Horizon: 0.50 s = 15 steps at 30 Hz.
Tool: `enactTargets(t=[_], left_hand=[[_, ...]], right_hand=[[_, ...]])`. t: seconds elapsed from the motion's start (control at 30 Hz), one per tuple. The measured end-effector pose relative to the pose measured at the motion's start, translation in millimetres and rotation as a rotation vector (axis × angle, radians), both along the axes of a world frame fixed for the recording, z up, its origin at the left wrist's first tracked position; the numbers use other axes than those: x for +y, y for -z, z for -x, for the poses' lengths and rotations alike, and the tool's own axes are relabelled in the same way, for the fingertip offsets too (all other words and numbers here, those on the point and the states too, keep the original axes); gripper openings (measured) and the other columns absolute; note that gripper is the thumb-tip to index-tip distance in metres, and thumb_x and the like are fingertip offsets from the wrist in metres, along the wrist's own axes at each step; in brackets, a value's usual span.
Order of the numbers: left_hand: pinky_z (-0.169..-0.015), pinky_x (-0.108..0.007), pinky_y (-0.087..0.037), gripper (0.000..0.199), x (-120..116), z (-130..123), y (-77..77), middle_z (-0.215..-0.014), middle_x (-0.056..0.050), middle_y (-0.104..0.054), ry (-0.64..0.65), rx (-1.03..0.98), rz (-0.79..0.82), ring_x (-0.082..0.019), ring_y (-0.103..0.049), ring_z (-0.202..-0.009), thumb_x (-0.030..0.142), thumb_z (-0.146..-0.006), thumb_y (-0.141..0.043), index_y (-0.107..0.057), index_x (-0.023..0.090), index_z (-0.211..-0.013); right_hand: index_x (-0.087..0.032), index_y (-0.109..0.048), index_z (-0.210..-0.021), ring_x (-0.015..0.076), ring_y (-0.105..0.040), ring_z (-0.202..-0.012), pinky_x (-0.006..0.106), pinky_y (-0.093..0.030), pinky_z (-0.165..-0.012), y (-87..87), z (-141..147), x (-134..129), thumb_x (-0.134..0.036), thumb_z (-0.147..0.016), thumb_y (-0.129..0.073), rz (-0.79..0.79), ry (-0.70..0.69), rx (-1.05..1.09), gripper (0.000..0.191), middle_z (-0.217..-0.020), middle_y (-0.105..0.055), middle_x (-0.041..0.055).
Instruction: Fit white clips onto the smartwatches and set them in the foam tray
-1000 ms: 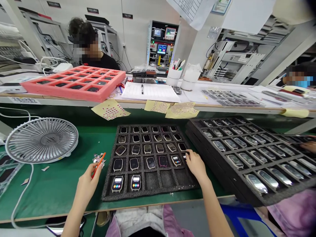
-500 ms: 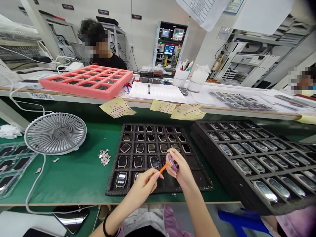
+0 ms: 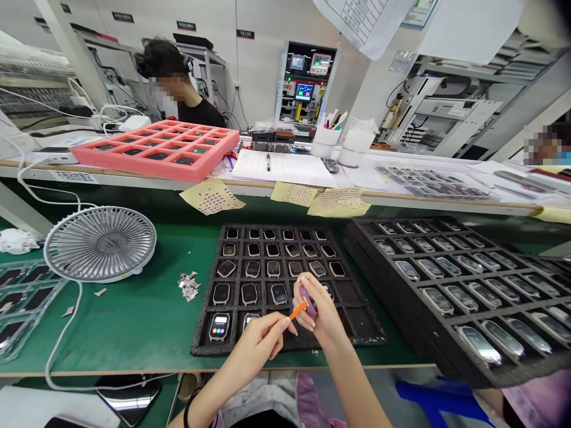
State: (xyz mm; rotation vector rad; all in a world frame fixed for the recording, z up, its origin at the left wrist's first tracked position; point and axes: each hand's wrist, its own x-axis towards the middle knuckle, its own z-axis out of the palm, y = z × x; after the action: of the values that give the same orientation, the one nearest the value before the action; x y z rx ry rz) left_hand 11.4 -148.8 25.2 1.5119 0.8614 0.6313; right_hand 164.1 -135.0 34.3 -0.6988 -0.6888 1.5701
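The left hand (image 3: 254,351) pinches a slim orange plastic pick (image 3: 298,310) between thumb and fingertips, its tip just beside a small purple smartwatch (image 3: 307,300). The right hand (image 3: 320,315) grips that smartwatch in the air, fingers curled close together around it. Both hands hover over the lower right of a black foam tray (image 3: 200,348) that holds rows of square smartwatches (image 3: 222,293) and lies on a green bench mat (image 3: 134,333).

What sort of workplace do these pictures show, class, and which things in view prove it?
Probably a smartwatch factory line: rows of watches in a black foam tray, a pink foam tray of more, and a machine with screens behind.
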Motion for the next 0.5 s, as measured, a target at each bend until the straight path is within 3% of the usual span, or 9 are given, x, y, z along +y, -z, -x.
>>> enactTargets(t=[0.13,0.33,0.5], left_hand=[[-0.048,-0.021,-0.026,0.042,-0.8,-0.5,-0.3,-0.044,0.008,-0.037,-0.005,0.005,-0.003,-0.008,-0.031,-0.042,0.047,-0.092,-0.037,-0.061,0.014,-0.081],[-0.046,-0.020,-0.024,0.043,4.3,1.8,-0.7,-0.042,0.008,-0.038,-0.002,-0.007,0.031,-0.007,-0.030,-0.041,0.049,-0.090,-0.040,-0.063,0.014,-0.081],[-0.040,-0.020,-0.018,0.046,5.2,-4.0,0.9,-0.040,0.009,-0.034,0.008,-0.139,0.132,-0.006,-0.022,-0.036,0.056,-0.086,-0.045,-0.062,0.014,-0.075]], right_hand=[[-0.022,-0.051,-0.080,0.0004,-0.025,-0.026,0.011,-0.022,-0.024,-0.2,-0.7,0.6,-0.039,-0.083,-0.064,-0.016,0.001,0.003,0.022,-0.051,-0.049,-0.0104],[-0.019,-0.052,-0.077,0.0004,-0.028,-0.030,0.011,-0.019,-0.028,3.4,-4.6,-0.3,-0.039,-0.082,-0.066,-0.003,0.086,-0.179,0.025,-0.049,-0.046,-0.0100],[-0.021,-0.051,-0.079,0.0006,-0.014,-0.028,0.013,-0.016,-0.029,8.7,5.2,-0.9,-0.041,-0.082,-0.065,0.039,-0.068,0.101,0.025,-0.042,-0.038,-0.0138]])
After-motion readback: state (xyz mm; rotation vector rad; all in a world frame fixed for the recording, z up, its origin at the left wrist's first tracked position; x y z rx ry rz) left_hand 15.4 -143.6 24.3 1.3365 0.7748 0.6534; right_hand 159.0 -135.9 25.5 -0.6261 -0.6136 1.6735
